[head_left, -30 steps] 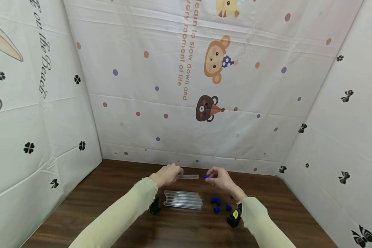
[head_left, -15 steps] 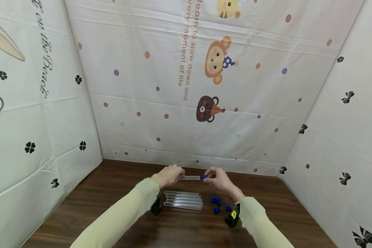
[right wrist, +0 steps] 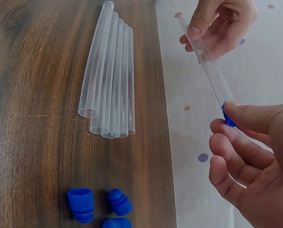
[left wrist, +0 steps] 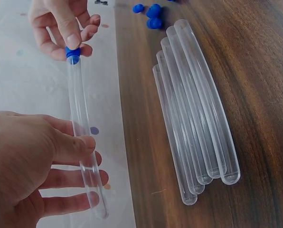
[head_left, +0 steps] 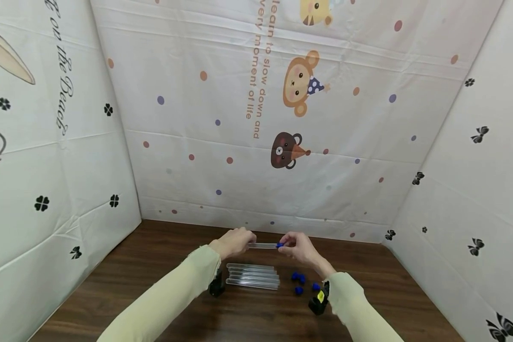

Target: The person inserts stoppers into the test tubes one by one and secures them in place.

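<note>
A clear test tube [left wrist: 79,102] is pinched between the thumb and fingers of my left hand [head_left: 235,241], its rounded end toward the palm side. At the tube's open mouth, my right hand [head_left: 300,248] pinches a blue stopper [left wrist: 73,51] between thumb and forefinger. The stopper's narrow part sits inside the mouth in the left wrist view. Both hands are raised over the far part of the table. Nearer to me, several more clear test tubes [head_left: 252,276] lie side by side, their open ends to the right.
Several loose blue stoppers [right wrist: 80,204] lie on the brown wooden table [head_left: 256,318], right of the row of tubes. A printed white cloth [head_left: 239,204] rises behind the table, with further cloth walls on the left and right.
My right hand has moved slightly left with the blue stopper, closing the gap to the tube's mouth. My left hand has shifted slightly right, still holding the tube.
</note>
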Available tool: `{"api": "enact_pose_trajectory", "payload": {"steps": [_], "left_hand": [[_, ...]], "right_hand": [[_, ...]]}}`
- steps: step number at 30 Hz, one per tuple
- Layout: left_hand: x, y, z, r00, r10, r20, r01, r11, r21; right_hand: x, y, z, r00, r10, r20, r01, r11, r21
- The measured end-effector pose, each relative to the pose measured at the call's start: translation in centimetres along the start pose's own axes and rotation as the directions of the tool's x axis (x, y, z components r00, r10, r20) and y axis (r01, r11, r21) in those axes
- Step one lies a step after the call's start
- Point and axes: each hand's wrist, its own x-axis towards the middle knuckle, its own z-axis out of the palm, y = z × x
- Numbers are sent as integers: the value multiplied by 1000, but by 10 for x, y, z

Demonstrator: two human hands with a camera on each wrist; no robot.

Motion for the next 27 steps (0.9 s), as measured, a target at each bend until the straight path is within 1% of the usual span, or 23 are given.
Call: {"api": "enact_pose_trajectory", "payload": {"steps": [5, 10, 16, 19, 23, 27], "left_hand": [[1, 0, -1, 1000, 1, -4, -1, 1000, 11], [1, 0, 0, 1000, 9, -6, -9, 1000, 24], [3, -3, 5, 1000, 8, 3, -8, 1000, 10], [4, -4, 7, 1000, 17, 9, -18, 999, 32], [4, -5, 9, 999, 40, 6, -40, 997, 67], [4, -6, 11, 998, 65, 5, -65, 997, 47]], "right_hand": [[1, 0, 1, 999, 38, -7, -38, 999, 29], [3, 3, 3, 999, 54, -7, -53, 996, 71], [3, 6, 6, 996, 91, -24, -89, 991, 97], [1, 6, 7, 994, 112, -20, -108, 987, 117], [0, 7, 6, 993, 114, -24, -109, 983, 146], [0, 8, 5, 995, 97, -30, -91, 982, 163]]}}
